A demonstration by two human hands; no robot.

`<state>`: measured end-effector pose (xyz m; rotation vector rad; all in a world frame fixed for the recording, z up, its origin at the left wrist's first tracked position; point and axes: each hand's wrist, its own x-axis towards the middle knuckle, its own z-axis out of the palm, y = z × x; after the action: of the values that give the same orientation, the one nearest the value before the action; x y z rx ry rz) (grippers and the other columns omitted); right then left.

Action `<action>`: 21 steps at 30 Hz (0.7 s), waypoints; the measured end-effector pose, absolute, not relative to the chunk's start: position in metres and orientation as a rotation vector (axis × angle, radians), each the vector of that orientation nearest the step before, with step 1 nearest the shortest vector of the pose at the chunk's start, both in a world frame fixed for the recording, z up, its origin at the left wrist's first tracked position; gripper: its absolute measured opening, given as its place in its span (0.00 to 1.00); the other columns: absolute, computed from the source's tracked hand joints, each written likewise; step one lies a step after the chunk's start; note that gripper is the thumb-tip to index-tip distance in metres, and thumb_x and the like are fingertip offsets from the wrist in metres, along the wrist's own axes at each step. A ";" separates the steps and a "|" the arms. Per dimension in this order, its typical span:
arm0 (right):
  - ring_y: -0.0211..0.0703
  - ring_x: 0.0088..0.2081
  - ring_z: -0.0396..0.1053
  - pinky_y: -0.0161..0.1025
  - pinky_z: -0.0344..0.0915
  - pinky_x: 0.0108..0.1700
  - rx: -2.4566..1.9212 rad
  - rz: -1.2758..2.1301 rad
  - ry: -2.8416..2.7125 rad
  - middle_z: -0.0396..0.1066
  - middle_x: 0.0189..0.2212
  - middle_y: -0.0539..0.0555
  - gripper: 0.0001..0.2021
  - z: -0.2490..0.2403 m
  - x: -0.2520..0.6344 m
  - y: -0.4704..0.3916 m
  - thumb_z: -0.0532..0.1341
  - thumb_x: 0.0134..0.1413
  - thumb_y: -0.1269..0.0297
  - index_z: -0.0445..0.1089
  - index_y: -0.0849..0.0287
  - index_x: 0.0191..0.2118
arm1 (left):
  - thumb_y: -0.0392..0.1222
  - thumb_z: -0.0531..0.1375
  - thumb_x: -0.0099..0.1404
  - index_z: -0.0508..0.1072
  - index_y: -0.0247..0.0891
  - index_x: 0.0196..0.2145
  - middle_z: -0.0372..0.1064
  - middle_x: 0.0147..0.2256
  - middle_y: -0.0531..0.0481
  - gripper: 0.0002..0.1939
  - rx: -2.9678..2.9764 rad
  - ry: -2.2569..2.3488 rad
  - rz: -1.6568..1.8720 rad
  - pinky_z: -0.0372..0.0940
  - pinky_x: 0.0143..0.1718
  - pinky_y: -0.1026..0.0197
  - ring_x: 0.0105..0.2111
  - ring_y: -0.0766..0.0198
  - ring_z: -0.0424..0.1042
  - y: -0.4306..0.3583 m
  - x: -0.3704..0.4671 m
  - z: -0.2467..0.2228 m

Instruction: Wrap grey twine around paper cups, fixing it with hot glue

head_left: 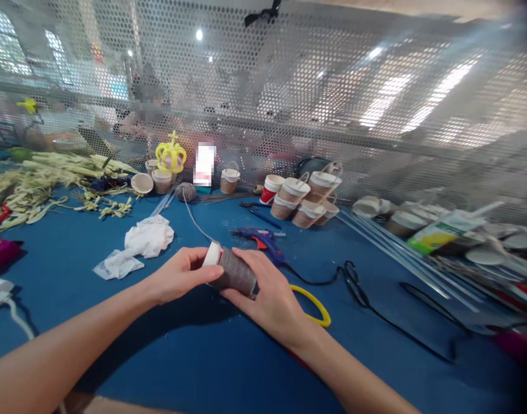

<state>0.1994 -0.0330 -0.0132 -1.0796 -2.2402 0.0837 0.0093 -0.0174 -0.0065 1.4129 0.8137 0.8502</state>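
Between my two hands lies a paper cup (236,272) on its side, wrapped in grey yarn, with its white rim to the left and a sliver of red showing beside it. My left hand (183,275) grips the rim end, thumb in front. My right hand (270,293) closes around the wrapped end. From the cup a strand runs up to a grey yarn ball (185,191) farther back. Just behind my right hand rests a blue glue gun (263,241) with an orange trigger. A yellow ring-shaped handle (317,307) shows partly beside my right wrist.
Several wrapped cups (309,213) are stacked at the back right, by a red cup (272,187). A crumpled white cloth (149,238) lies left. Clear sticks (401,253) and a black cord (358,287) spread right. Dried husks (65,167) cover the far left; a perforated metal screen (246,86) stands behind.
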 end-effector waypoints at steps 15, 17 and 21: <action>0.52 0.47 0.62 0.52 0.63 0.48 -1.016 -0.048 -2.338 0.62 0.46 0.62 0.27 -0.016 0.195 -0.036 0.62 0.46 0.63 0.56 0.60 0.53 | 0.48 0.61 0.53 0.73 0.31 0.26 0.67 0.24 0.52 0.14 1.061 0.884 0.954 0.57 0.29 0.66 0.25 0.69 0.62 -0.013 0.014 -0.015; 0.52 0.49 0.61 0.52 0.62 0.49 -1.035 0.001 -2.351 0.61 0.48 0.63 0.27 -0.017 0.196 -0.036 0.62 0.47 0.61 0.56 0.60 0.53 | 0.48 0.60 0.53 0.73 0.31 0.26 0.67 0.24 0.52 0.14 1.054 0.912 0.945 0.57 0.27 0.67 0.25 0.69 0.62 -0.014 0.015 -0.013; 0.50 0.50 0.61 0.47 0.61 0.50 -1.215 0.043 -2.234 0.61 0.49 0.62 0.23 -0.005 0.206 -0.023 0.56 0.52 0.54 0.58 0.60 0.52 | 0.50 0.57 0.54 0.72 0.32 0.26 0.67 0.23 0.51 0.16 1.193 1.011 0.950 0.58 0.28 0.66 0.25 0.67 0.64 -0.015 0.013 -0.009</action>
<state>0.2057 -0.0228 -0.0045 -1.2150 -2.2339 0.0426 0.0132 -0.0147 -0.0095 1.1931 1.0105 0.9503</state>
